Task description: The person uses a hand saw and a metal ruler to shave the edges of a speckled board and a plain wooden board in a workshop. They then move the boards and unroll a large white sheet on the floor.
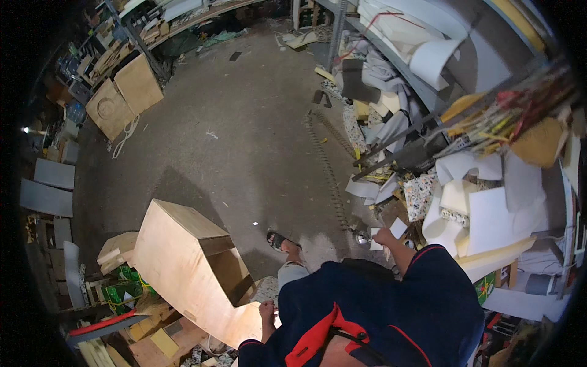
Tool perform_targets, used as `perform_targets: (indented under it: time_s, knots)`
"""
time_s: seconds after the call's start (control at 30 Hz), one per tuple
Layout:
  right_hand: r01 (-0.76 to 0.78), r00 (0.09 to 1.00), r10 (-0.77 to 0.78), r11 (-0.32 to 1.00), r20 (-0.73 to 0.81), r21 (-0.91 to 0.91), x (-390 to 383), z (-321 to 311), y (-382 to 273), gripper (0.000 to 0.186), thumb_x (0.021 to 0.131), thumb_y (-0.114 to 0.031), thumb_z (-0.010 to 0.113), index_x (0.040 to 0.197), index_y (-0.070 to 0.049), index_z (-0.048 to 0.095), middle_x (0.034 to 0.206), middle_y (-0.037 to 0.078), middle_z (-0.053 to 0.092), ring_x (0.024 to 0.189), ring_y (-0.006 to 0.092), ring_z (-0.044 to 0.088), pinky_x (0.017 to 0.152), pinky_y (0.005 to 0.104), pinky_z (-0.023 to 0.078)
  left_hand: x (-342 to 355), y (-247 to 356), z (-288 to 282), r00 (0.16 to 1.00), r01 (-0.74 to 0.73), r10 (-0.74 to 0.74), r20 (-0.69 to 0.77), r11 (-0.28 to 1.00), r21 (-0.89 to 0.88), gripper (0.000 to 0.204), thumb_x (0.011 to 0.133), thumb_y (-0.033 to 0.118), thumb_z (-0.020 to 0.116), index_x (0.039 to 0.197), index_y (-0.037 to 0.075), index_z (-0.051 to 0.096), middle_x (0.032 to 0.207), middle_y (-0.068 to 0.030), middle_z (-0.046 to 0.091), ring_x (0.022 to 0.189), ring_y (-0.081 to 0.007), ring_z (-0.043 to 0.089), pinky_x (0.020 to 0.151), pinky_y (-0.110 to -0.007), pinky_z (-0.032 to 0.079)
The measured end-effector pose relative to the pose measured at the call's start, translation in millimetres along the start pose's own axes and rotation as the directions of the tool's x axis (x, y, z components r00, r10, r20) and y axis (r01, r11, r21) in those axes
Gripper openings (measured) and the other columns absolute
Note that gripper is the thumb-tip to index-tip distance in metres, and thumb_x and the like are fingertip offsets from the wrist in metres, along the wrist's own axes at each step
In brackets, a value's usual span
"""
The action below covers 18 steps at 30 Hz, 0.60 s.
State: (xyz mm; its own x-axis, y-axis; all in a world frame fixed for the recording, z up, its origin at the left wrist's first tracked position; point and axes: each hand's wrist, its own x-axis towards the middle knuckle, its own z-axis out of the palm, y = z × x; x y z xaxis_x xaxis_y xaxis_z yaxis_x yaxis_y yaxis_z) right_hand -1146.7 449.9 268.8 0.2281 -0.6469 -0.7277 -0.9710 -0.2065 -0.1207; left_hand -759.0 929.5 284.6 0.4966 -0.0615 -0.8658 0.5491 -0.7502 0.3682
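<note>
My right hand (384,237) is closed and held out to the right. Just left of its fingers is a shiny silver tool (362,238), possibly a spray gun, at the end of a coiled hose (333,183). The grip itself is too small to make out clearly. On the left stands a large, angular plywood frame (177,263) with an open hollow in its side. My left hand (267,311), fingers curled, is low beside the frame's near end; whether it grips the edge cannot be seen.
Foam offcuts and pale sheets (455,202) are heaped along the right, below a metal shelf (397,52). Two plywood panels (125,92) lean at the far left. Wood scraps (165,342) lie near left. The hose trails across the concrete floor (244,122).
</note>
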Motion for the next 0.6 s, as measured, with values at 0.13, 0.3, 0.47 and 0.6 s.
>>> perform_targets:
  time_s: [0.13,0.3,0.47,0.6]
  knots:
    - [0.136,0.986,-0.118,0.977,-0.116,0.164,50,-70,-176,0.048,0.083,-0.044,0.061,0.091,0.001,0.074,0.096,0.029,0.069,0.093,0.0427,0.069,0.083,0.0499,0.054,55,100,-83,0.989,-0.145,0.145,0.006,0.989,0.013,0.017,0.087,0.019,0.071,0.091,0.003,0.067,0.070,-0.0061,0.065,0.057,-0.0158,0.063,0.043,-0.032,0.047]
    - [0.629,0.777,-0.626,0.765,-0.069,0.136,54,-162,-407,0.041,0.086,-0.041,0.063,0.099,-0.003,0.075,0.100,0.021,0.072,0.094,0.0397,0.070,0.085,0.0460,0.054,83,248,-161,0.875,-0.436,0.432,-0.220,0.899,0.029,0.022,0.088,0.017,0.073,0.076,0.002,0.063,0.065,-0.0037,0.062,0.052,-0.0112,0.054,0.048,-0.029,0.045]
    - [0.808,0.565,-0.822,0.569,0.073,0.155,61,-218,-574,0.038,0.090,-0.038,0.065,0.106,-0.004,0.073,0.101,0.021,0.072,0.097,0.0386,0.069,0.086,0.0468,0.054,129,323,-192,0.861,-0.438,0.430,-0.270,0.898,0.034,0.030,0.091,0.024,0.071,0.074,0.001,0.063,0.064,-0.0057,0.063,0.055,-0.0131,0.056,0.055,-0.031,0.048]
    - [0.858,0.482,-0.847,0.508,0.224,0.077,115,-244,-682,0.038,0.091,-0.038,0.065,0.108,-0.005,0.072,0.098,0.022,0.072,0.095,0.0409,0.069,0.086,0.0470,0.054,181,300,-189,0.946,-0.187,0.095,-0.311,0.941,-0.281,0.027,0.095,0.023,0.056,0.078,0.001,0.058,0.065,-0.0108,0.061,0.051,-0.0195,0.057,0.049,-0.036,0.048]
